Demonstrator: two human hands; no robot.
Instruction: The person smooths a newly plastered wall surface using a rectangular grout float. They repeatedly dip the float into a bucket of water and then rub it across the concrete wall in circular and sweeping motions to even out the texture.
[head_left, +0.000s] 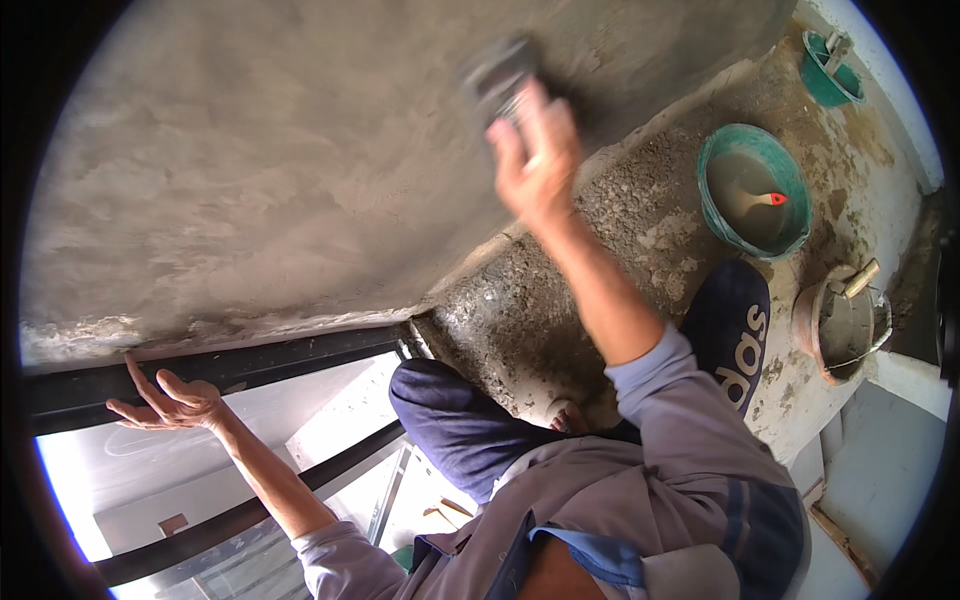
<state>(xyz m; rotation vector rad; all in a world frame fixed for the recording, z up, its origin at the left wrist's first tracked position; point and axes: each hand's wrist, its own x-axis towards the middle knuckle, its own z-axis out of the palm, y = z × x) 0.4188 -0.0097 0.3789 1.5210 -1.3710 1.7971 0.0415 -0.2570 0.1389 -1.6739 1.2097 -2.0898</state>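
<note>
Gripping a blurry, flat dark float (497,72) in right hand (543,160), up at smeared grey-brown plaster wall (250,170), with left hand (178,400) spread by long black frame (300,352). Lower right of right hand, got rough grey concrete (640,220), then round green plastic bucket (783,157).

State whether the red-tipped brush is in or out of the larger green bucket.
In: the brush lies inside the green bucket, wholly within its rim.
</note>
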